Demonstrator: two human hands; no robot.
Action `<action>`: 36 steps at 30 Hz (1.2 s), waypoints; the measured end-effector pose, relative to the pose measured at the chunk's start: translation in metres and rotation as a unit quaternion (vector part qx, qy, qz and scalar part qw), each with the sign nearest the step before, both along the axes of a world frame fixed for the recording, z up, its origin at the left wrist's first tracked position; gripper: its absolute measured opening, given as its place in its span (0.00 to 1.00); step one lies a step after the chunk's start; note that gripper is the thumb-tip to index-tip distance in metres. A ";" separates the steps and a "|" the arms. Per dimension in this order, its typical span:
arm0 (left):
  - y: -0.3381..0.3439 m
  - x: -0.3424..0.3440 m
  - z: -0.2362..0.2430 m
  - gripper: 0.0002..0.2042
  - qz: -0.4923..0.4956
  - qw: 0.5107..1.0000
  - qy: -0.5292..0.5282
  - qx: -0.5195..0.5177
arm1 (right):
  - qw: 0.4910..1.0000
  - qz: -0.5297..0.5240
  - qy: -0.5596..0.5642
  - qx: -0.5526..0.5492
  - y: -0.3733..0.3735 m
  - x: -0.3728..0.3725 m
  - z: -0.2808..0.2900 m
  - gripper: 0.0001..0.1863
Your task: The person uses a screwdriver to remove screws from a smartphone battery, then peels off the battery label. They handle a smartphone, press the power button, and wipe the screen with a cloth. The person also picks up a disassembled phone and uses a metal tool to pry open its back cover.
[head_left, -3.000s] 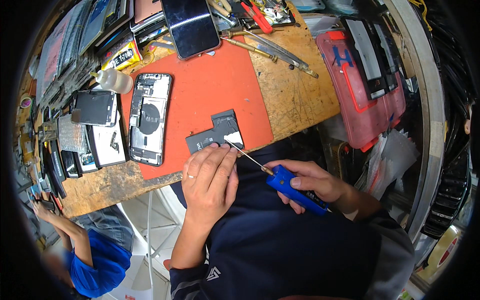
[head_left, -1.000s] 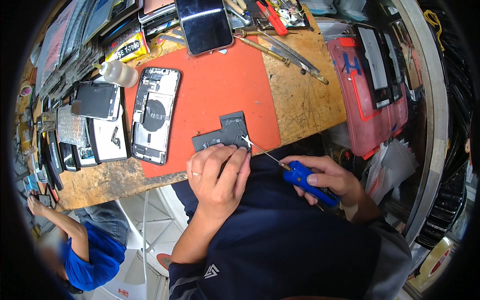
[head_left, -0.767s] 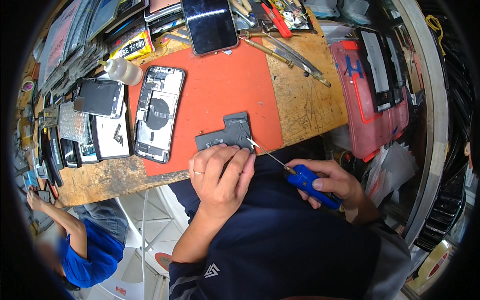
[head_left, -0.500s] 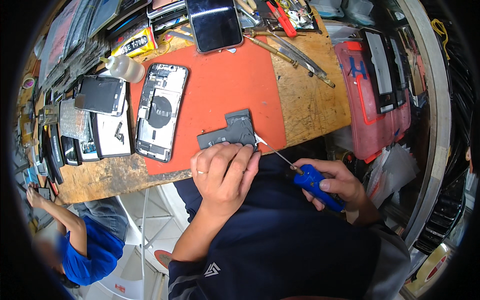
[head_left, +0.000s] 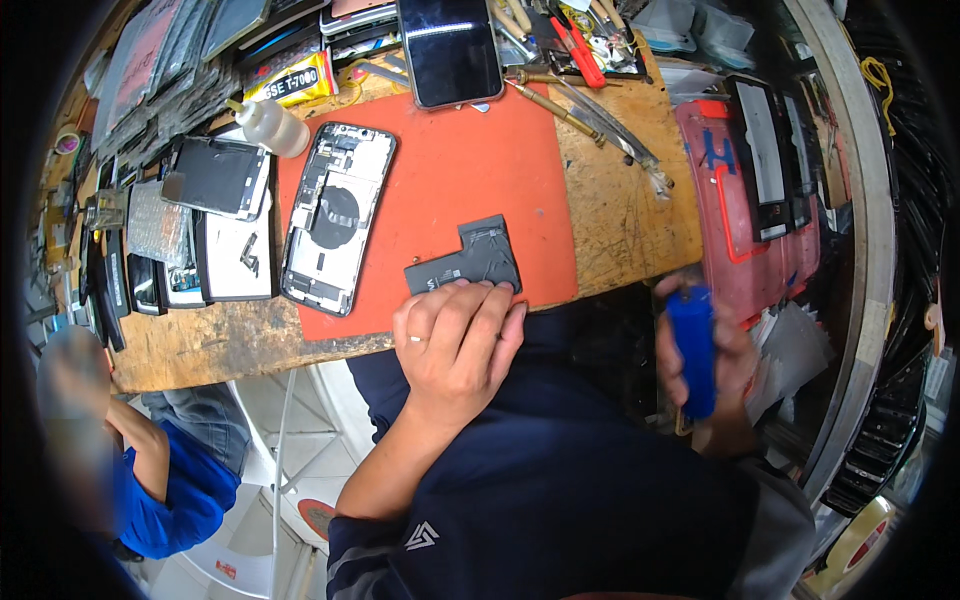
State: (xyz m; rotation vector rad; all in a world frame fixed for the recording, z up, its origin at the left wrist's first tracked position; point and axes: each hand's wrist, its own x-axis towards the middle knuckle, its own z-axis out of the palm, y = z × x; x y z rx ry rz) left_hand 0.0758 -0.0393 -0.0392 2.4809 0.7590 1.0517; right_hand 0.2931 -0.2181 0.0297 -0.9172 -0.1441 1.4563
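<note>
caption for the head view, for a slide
Left hand presses a dark L-shaped part on the red mat; right hand grips a blue-handled tool.

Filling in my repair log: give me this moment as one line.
left hand: fingertips on dark L-shaped part | right hand: grips blue screwdriver off the bench | red mat: opened phone

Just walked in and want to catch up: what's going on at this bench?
A person sits at a wooden workbench. The left hand presses its fingertips on a dark L-shaped part at the near edge of an orange mat. The right hand grips a blue-handled tool off the bench's edge. An opened phone lies on the mat.
</note>
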 end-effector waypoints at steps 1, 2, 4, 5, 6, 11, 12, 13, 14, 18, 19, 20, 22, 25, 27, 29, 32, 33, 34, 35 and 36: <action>-0.001 -0.002 -0.002 0.14 0.008 1.000 -0.003 0.004 | 0.998 -0.018 -0.049 -0.019 -0.001 0.004 0.001 0.42; 0.001 -0.004 0.000 0.14 -0.004 1.000 -0.008 -0.011 | 0.994 -0.034 -0.095 -0.030 0.003 0.008 0.005 0.42; 0.004 -0.005 0.005 0.14 -0.024 0.999 -0.017 -0.036 | 0.982 0.014 -0.172 -0.076 0.007 0.010 0.013 0.43; 0.003 -0.006 0.004 0.12 -0.019 0.996 -0.064 -0.053 | 0.969 0.087 -0.203 -0.108 0.005 0.008 0.016 0.43; 0.000 -0.010 0.005 0.13 -0.022 0.996 -0.074 -0.047 | 0.951 0.149 -0.237 -0.134 0.005 0.010 0.015 0.43; 0.024 -0.032 0.058 0.04 -0.248 0.962 0.106 0.049 | 0.799 0.513 -0.309 0.048 0.033 0.013 0.017 0.41; 0.029 -0.040 0.064 0.03 -0.316 0.937 0.145 0.033 | 0.782 0.541 -0.305 0.049 0.033 0.015 0.017 0.40; 0.029 -0.045 0.069 0.04 -0.363 0.919 0.146 0.039 | 0.761 0.545 -0.335 0.106 0.032 0.015 0.016 0.40; 0.026 -0.051 0.072 0.05 -0.395 0.905 0.156 0.015 | 0.738 0.546 -0.362 0.162 0.031 0.013 0.014 0.40; 0.012 -0.075 0.084 0.07 -0.491 0.857 0.143 -0.063 | 0.659 0.600 -0.391 0.229 0.034 0.004 0.029 0.39; 0.015 -0.079 0.092 0.08 -0.501 0.849 0.149 -0.070 | 0.667 0.585 -0.391 0.245 0.034 0.000 0.032 0.39; 0.018 -0.083 0.098 0.08 -0.511 0.842 0.154 -0.078 | 0.661 0.592 -0.392 0.242 0.036 -0.003 0.036 0.39; 0.018 -0.092 0.100 0.09 -0.512 0.843 0.144 -0.079 | 0.648 0.607 -0.394 0.237 0.041 -0.007 0.046 0.38; 0.020 -0.103 0.106 0.08 -0.512 0.844 0.130 -0.086 | 0.650 0.600 -0.393 0.251 0.043 -0.016 0.051 0.37; 0.024 -0.113 0.107 0.07 -0.513 0.840 0.148 -0.098 | 0.635 0.615 -0.395 0.251 0.044 -0.016 0.049 0.39; 0.039 -0.131 0.107 0.08 -0.521 0.824 0.192 -0.115 | 0.641 0.577 -0.440 0.249 0.029 0.004 0.047 0.40; 0.059 -0.168 0.090 0.12 -0.388 0.871 0.245 -0.174 | 0.731 0.438 -0.494 0.172 0.003 0.044 0.045 0.43; 0.050 -0.175 0.071 0.15 -0.372 0.864 0.260 -0.218 | 0.801 0.380 -0.456 0.082 -0.004 0.033 0.044 0.44; 0.055 -0.177 0.045 0.18 -0.349 0.866 0.277 -0.227 | 0.850 0.301 -0.433 0.014 0.005 0.027 0.037 0.45; 0.063 -0.176 0.021 0.21 -0.328 0.864 0.295 -0.241 | 0.879 0.242 -0.410 0.034 0.015 0.018 0.027 0.45; 0.075 -0.182 -0.003 0.24 -0.268 0.849 0.368 -0.268 | 0.904 0.189 -0.381 0.044 0.026 0.005 0.018 0.45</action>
